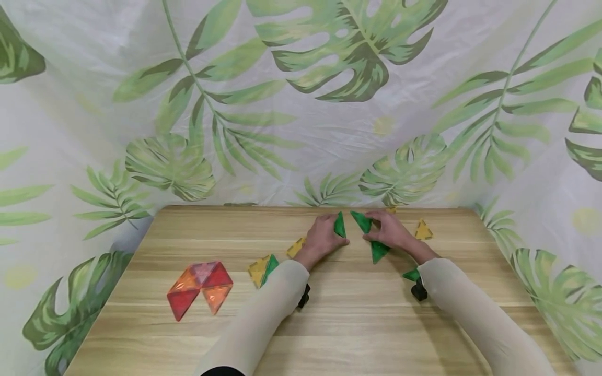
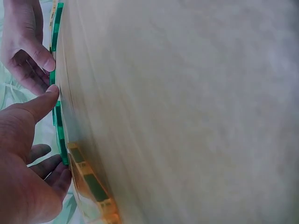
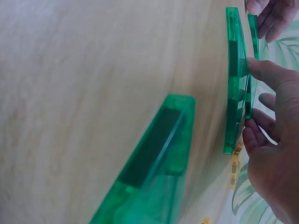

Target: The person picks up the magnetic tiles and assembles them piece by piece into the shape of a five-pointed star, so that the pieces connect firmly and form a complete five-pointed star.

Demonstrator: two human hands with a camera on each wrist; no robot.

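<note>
Near the table's far edge, my left hand point(image 1: 324, 235) pinches a green triangular tile point(image 1: 340, 225) between thumb and fingers. Across a small gap, my right hand point(image 1: 388, 230) grips a second green triangular tile point(image 1: 360, 220), thumb on the near side and fingers beyond it, as the right wrist view shows. Another green triangle point(image 1: 380, 251) lies just below the right hand. A further green tile point(image 3: 154, 168) looms large in the right wrist view, close to that wrist. Beside the left fingers, a yellow-orange tile point(image 2: 91, 182) shows in the left wrist view.
Red point(image 1: 182, 304) and orange point(image 1: 217, 297) triangles form a cluster at left on the wooden table point(image 1: 338, 334). A yellow triangle point(image 1: 257, 269) lies against a green one point(image 1: 271, 265) near the left forearm. Another yellow triangle point(image 1: 423, 230) lies right of the right hand. A leaf-print cloth point(image 1: 282, 156) hangs behind.
</note>
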